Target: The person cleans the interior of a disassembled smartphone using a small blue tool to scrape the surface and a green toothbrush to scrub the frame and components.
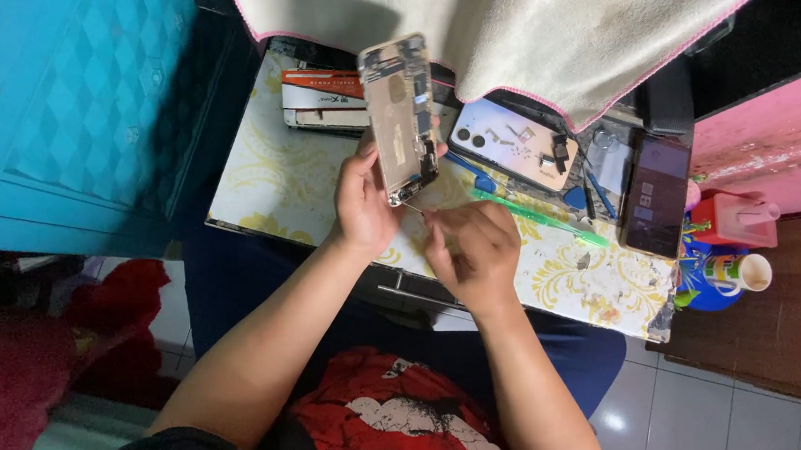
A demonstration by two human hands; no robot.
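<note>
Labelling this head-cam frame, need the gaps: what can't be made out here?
- Thin tool at the right hand: fingers cover all but its tip, kind unclear.
- Opened phone in the left hand: inner parts too small to identify.
- Small parts on the phone back cover: too small.
- Table far side: hidden under the cream cloth.
- Dark phone: screen content blurred.

- A bare patch of the yellow-patterned tabletop (261, 183) lay open left of the hands.
- The pale phone back cover (507, 142), green plastic stick (541, 217) and dark phone screen (654, 196) crowded the right.
- The cream towel (518, 19) overhung the far edge.
</note>
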